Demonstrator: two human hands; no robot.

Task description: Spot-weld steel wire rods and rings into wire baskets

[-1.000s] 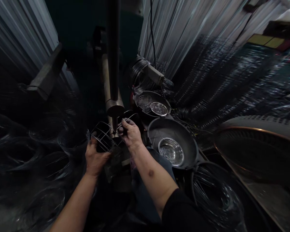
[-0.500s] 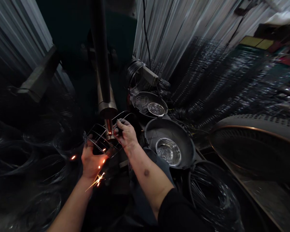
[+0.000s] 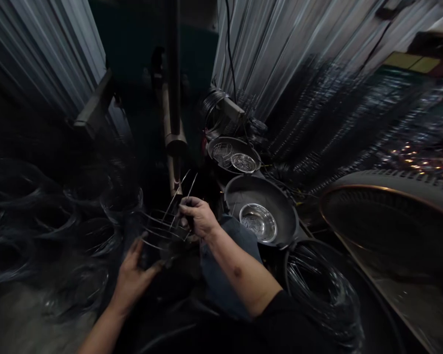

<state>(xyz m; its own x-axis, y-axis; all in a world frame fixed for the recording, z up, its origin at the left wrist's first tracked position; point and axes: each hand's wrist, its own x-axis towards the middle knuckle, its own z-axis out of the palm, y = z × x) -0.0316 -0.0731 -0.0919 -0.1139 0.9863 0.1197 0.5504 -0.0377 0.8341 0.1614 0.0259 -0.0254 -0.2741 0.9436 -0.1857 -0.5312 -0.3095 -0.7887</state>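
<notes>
A wire frame (image 3: 162, 227) of thin bent rods hangs in front of the welding machine's electrodes (image 3: 175, 179), its upper rods reaching toward them. My right hand (image 3: 197, 215) is closed round the frame's right side, thumb and fingers pinched together. At the frame's lower left is my left hand (image 3: 135, 273), its thumb and fingers spread apart, fingertips close to the wires. Whether those fingertips touch the wire cannot be made out. No sparks show at the electrodes.
Right of my right hand, a black basin (image 3: 286, 209) holds a steel bowl (image 3: 258, 222) of small metal pieces. Behind it stands another basin (image 3: 216, 142) with a bowl. Coiled wire (image 3: 325, 290) lies at lower right. Dark wire rings (image 3: 51, 211) stand at left.
The wire frame has come down and away from the electrodes, tilting as it moved. My left hand has opened and dropped lower. The sparks and the glow have gone; the view has shifted slightly.
</notes>
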